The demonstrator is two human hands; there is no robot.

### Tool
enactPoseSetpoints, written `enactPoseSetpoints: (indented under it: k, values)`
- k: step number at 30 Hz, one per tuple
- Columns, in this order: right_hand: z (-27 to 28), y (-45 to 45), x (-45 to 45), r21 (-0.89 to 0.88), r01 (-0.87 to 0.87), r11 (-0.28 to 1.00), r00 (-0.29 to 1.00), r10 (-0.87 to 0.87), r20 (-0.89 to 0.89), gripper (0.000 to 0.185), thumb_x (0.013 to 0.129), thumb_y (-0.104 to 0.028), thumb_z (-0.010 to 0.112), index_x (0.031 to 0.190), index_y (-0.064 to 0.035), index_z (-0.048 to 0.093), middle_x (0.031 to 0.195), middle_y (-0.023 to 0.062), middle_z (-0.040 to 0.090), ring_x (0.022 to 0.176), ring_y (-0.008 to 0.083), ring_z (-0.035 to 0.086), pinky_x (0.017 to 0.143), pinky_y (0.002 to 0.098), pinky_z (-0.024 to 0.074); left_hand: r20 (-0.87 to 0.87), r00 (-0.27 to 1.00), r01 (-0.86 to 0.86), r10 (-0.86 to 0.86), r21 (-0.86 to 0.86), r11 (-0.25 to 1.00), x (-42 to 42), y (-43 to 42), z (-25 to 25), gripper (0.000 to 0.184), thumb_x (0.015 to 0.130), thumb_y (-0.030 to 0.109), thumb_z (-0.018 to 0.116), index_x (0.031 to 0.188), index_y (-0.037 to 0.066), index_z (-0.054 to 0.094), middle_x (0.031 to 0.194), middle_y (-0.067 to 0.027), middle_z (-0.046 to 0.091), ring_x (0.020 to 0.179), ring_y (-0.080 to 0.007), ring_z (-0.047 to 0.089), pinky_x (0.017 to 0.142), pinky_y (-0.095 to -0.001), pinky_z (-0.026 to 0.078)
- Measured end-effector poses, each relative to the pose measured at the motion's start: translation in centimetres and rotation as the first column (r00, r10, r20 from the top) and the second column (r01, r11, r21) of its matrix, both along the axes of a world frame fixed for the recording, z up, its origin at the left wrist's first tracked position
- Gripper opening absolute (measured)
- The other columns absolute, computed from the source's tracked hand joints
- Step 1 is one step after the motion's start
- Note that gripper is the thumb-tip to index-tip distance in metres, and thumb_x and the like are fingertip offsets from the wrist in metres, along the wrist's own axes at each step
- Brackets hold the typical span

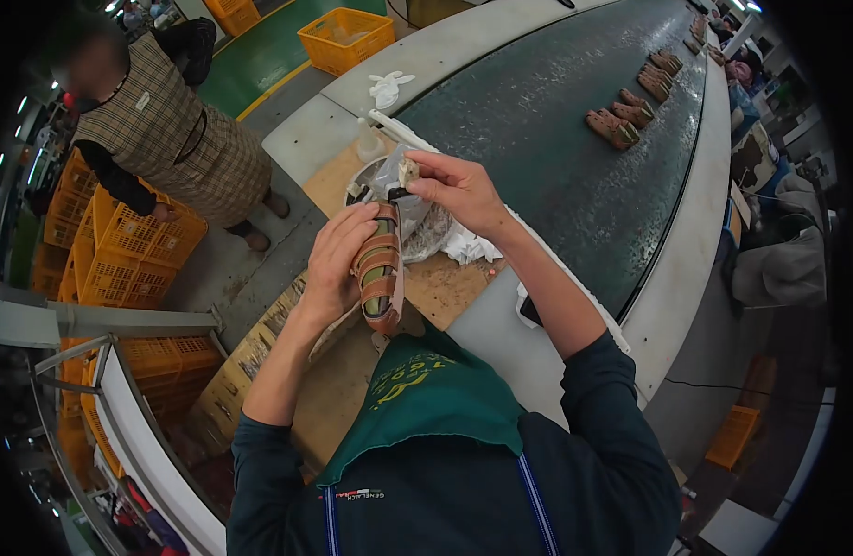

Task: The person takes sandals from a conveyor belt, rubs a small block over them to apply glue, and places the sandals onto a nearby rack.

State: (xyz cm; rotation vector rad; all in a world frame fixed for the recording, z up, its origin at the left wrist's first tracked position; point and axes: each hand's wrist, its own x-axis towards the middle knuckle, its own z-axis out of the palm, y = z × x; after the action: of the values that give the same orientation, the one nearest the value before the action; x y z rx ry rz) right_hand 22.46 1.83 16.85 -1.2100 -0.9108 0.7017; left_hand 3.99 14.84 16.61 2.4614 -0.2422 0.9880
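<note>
Left hand [338, 262] grips a brown strapped shoe [380, 269] above the desk [450, 287]; right hand [457, 192] pinches a small pale piece [408, 172].

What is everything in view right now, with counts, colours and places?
Strapped shoe: one, brown and green, in left hand
Small lump: one, pale, in right hand
Belt: one, dark green, ahead-right
Belt shoes: several, brown, belt's far right
Crates: many, yellow-orange, mostly left
Crumpled items: at least two, white, beside belt
Co-worker: one, checked apron, upper left
Green apron: one, worn
Hands: two, bare, centre
</note>
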Motion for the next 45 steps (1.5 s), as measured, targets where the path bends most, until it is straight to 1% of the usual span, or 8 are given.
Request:
enactPoseSetpoints:
  k: [6, 11, 15, 20, 30, 37, 42, 45]
  values:
    - [0.3, -1.4, -1.4, 0.038, 0.034, 0.999, 0.999, -0.034, -0.02, 0.039, 0.082, -0.004, 0.062, 0.12, -0.0011, 0.054, 0.095, 0.0016, 0.06, 0.079, 0.0057, 0.053, 0.07, 0.0199, 0.0456, -0.022, 1.0, -0.007, 0.006, -0.046, 0.999, -0.2, -0.8, 0.2, 0.056, 0.061, 0.005, 0.074, 0.112, 0.001, 0.051, 0.12, -0.0159, 0.054, 0.111, -0.0335, 0.051, 0.093, -0.0404, 0.04]
    - [0.8, -2.0, -1.6, 0.141, 0.082, 0.987, 0.935, -0.125, 0.33, 0.037, 0.082, -0.007, 0.062, 0.118, -0.0002, 0.055, 0.101, 0.0065, 0.063, 0.083, 0.0077, 0.056, 0.074, 0.0213, 0.0462, -0.01, 1.0, -0.013, 0.012, -0.071, 0.997, -0.2, -1.2, 0.2, 0.056, 0.061, 0.004, 0.074, 0.112, 0.001, 0.05, 0.119, -0.016, 0.054, 0.111, -0.0331, 0.052, 0.094, -0.04, 0.04]
    - [0.9, -2.6, -2.0, 0.068, 0.078, 0.995, 0.935, -0.097, 0.342, 0.037, 0.082, -0.005, 0.063, 0.118, 0.0009, 0.055, 0.107, 0.0059, 0.061, 0.09, 0.0084, 0.056, 0.079, 0.022, 0.0467, -0.002, 0.999, -0.035, 0.035, -0.077, 0.996, 0.4, -1.0, -0.4, 0.056, 0.062, 0.003, 0.073, 0.112, 0.002, 0.05, 0.119, -0.0161, 0.054, 0.111, -0.0328, 0.052, 0.093, -0.0399, 0.04]
    - [0.3, -2.2, -2.6, 0.069, -0.089, 0.994, 0.989, 0.096, -0.114, 0.04, 0.083, -0.004, 0.061, 0.122, 0.0008, 0.051, 0.106, 0.0062, 0.061, 0.092, 0.0094, 0.057, 0.08, 0.0224, 0.0469, -0.036, 0.998, -0.063, 0.059, -0.11, 0.992, 1.0, 0.0, -1.6, 0.056, 0.062, 0.002, 0.072, 0.114, 0.003, 0.05, 0.118, -0.0155, 0.055, 0.111, -0.0329, 0.052, 0.093, -0.0395, 0.041]
    - [3.2, -2.2, -0.7, -0.018, -0.199, 0.98, 0.98, 0.199, 0.004, 0.041, 0.082, -0.004, 0.063, 0.122, -0.001, 0.052, 0.103, 0.0054, 0.062, 0.091, 0.0083, 0.056, 0.079, 0.022, 0.0471, -0.354, 0.928, -0.224, 0.111, -0.295, 0.929, 1.5, -0.6, -2.5, 0.06, 0.062, 0.002, 0.071, 0.117, 0.005, 0.048, 0.114, -0.0136, 0.056, 0.105, -0.0322, 0.054, 0.088, -0.0373, 0.044]
    - [5.0, -2.1, 1.2, -0.037, -0.207, 0.978, 0.972, 0.21, 0.108, 0.039, 0.081, -0.005, 0.064, 0.118, -0.0021, 0.056, 0.098, 0.0039, 0.062, 0.087, 0.0069, 0.056, 0.076, 0.0202, 0.0469, -0.705, 0.694, -0.342, -0.148, -0.503, 0.794, 1.6, -2.3, 1.9, 0.059, 0.064, 0.004, 0.074, 0.117, 0.003, 0.047, 0.107, -0.0116, 0.058, 0.099, -0.0228, 0.056, 0.084, -0.0324, 0.044]
    - [5.2, -1.9, 2.1, 0.009, -0.214, 0.977, 0.969, 0.211, 0.131, 0.039, 0.081, -0.012, 0.066, 0.118, -0.0023, 0.056, 0.098, 0.0028, 0.063, 0.082, 0.006, 0.053, 0.073, 0.0208, 0.0454, -0.631, 0.659, -0.26, -0.41, -0.702, 0.663, 1.2, -2.3, 2.4, 0.059, 0.068, 0.006, 0.074, 0.119, 0.001, 0.044, 0.108, -0.0065, 0.057, 0.1, -0.0151, 0.053, 0.088, -0.0301, 0.042]
    - [4.9, -1.8, 2.1, -0.014, -0.228, 0.974, 0.963, 0.227, 0.145, 0.038, 0.082, -0.012, 0.065, 0.117, -0.0017, 0.057, 0.098, 0.0028, 0.063, 0.082, 0.0061, 0.054, 0.074, 0.021, 0.0454, -0.48, 0.647, -0.232, -0.592, -0.864, 0.447, 0.4, -2.1, 2.7, 0.063, 0.07, 0.012, 0.075, 0.123, 0.001, 0.042, 0.111, -0.0053, 0.055, 0.102, -0.0148, 0.052, 0.09, -0.0297, 0.041]
